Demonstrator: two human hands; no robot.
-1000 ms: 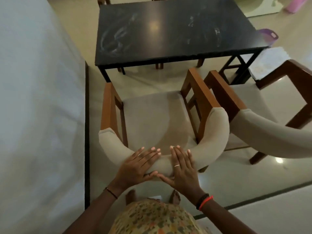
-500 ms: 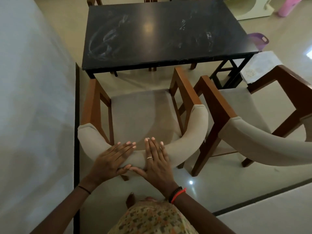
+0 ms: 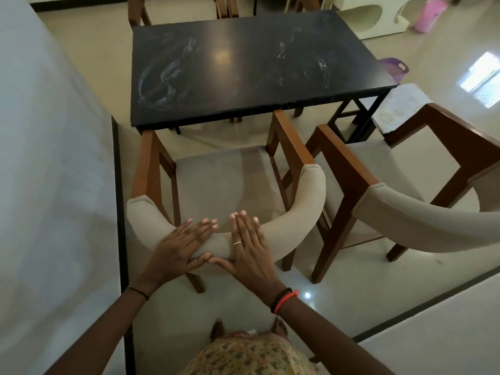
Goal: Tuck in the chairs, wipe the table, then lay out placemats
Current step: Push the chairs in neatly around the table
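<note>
A wooden armchair (image 3: pixel 227 185) with a beige seat and a curved padded backrest stands in front of me, its arm fronts at the near edge of the black table (image 3: pixel 251 69). My left hand (image 3: pixel 181 247) and my right hand (image 3: pixel 247 247) lie side by side on the middle of the backrest, fingers straight and pressing on the padding, thumbs under its rear edge. White smears mark the table top. A second, matching armchair (image 3: pixel 405 201) stands to the right, turned at an angle and set back from the table.
A pale wall (image 3: pixel 54 158) runs close along the left. Folded pale cloth or mats (image 3: pixel 400 106) lie beyond the second chair's arm. More chairs (image 3: pixel 224 6) stand at the table's far side. A purple basket (image 3: pixel 395 69) and pink bin (image 3: pixel 430 14) sit at the far right.
The chair under my hands has slid forward toward the table, and its arm fronts now reach the table edge. Both hands have stayed flat on the backrest.
</note>
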